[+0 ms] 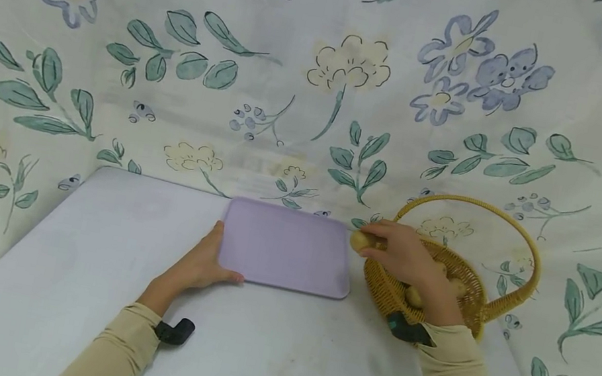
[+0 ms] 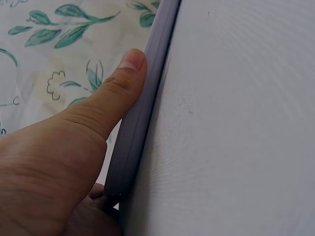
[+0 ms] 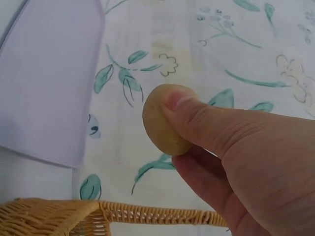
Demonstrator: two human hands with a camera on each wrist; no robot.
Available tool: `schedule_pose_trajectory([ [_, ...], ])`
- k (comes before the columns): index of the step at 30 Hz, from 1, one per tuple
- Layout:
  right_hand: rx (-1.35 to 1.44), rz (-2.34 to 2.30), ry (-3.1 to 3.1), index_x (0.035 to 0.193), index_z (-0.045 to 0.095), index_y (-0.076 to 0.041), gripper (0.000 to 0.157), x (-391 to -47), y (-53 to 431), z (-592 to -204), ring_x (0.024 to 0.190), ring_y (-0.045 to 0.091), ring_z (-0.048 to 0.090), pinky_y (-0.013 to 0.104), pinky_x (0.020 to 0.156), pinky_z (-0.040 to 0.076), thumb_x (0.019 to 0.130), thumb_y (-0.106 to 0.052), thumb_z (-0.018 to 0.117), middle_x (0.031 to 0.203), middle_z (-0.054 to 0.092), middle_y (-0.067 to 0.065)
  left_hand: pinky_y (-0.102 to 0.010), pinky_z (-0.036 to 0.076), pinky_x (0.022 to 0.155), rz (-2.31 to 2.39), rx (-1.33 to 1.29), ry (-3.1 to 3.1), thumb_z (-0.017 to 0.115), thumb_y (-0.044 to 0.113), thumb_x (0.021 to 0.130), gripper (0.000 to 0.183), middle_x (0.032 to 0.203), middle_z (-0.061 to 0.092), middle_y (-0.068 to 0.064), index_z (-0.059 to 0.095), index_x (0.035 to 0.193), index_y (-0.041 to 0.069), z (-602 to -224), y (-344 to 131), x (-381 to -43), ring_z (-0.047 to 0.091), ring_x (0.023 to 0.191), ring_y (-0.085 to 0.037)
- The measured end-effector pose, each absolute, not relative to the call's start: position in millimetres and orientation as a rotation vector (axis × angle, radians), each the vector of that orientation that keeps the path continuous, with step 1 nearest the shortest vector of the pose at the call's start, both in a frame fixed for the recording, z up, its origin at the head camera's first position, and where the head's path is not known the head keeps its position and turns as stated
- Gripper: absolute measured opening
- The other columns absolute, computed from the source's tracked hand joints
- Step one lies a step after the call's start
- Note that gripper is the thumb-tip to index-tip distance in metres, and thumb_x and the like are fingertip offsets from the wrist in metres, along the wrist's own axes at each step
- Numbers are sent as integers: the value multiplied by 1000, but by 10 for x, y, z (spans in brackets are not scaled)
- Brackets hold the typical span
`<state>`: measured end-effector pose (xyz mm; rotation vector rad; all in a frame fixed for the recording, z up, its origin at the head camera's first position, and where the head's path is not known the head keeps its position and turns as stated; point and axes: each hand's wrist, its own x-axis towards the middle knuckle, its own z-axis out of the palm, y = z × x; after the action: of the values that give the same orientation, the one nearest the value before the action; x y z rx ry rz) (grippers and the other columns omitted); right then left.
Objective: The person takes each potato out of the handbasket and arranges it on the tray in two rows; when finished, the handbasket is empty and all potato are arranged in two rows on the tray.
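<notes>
My right hand (image 1: pixel 401 253) pinches a small yellow-brown potato (image 3: pixel 165 120) between thumb and fingers, over the left rim of a wicker basket (image 1: pixel 382 293). More potatoes (image 1: pixel 414 295) lie inside the basket, partly hidden by that hand and forearm. A flat lilac tray (image 1: pixel 287 249) lies on the table to the left of the basket. At the tray's near left corner, my left hand (image 1: pixel 204 258) grips it, the thumb along the front edge and the fingers at the left side. The left wrist view shows the thumb (image 2: pixel 125 83) against the tray's rim.
The basket's tall arched handle (image 1: pixel 527 275) rises on the right. A white table (image 1: pixel 271 357) carries tray and basket. Floral cloth (image 1: pixel 290 112) hangs behind the table and along both sides.
</notes>
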<state>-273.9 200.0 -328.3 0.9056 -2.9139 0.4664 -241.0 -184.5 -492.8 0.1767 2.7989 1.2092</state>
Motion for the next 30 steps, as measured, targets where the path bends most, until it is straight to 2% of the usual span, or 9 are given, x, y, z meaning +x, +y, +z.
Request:
schedule_pose_trajectory([
  [5, 939, 523, -2875, 132, 69, -7, 46, -2749, 1895, -3298, 104, 24, 70, 43, 89, 61, 88, -17, 80, 123, 73, 10, -57, 11, 129, 1192, 170, 2791, 90, 54, 69, 149, 168, -7, -30, -11, 158, -10, -4915, -1877, -2398, 2, 158, -45],
  [10, 996, 609, -2848, 132, 68, -3, 47, -2776, 1756, -3316, 110, 28, 70, 44, 94, 61, 87, -12, 80, 127, 71, 14, -57, 10, 130, 1226, 175, 2774, 91, 52, 70, 148, 168, -8, -29, -11, 158, -9, -4919, -1897, -2389, 0, 158, -44],
  [23, 1073, 696, -2799, 130, 69, -3, 46, -2904, 1383, -3437, 112, 27, 70, 40, 94, 61, 86, -9, 81, 128, 70, 13, -55, 10, 130, 1261, 189, 2760, 92, 49, 69, 148, 169, -8, -29, -11, 159, -9, -4900, -1874, -2377, 0, 158, -43],
  [30, 1092, 794, -2782, 131, 68, -1, 46, -2959, 1173, -3555, 115, 28, 69, 38, 99, 60, 87, -8, 80, 128, 69, 14, -55, 10, 130, 1265, 187, 2764, 92, 51, 67, 149, 169, -7, -28, -10, 159, -8, -4908, -1875, -2379, 1, 158, -43],
])
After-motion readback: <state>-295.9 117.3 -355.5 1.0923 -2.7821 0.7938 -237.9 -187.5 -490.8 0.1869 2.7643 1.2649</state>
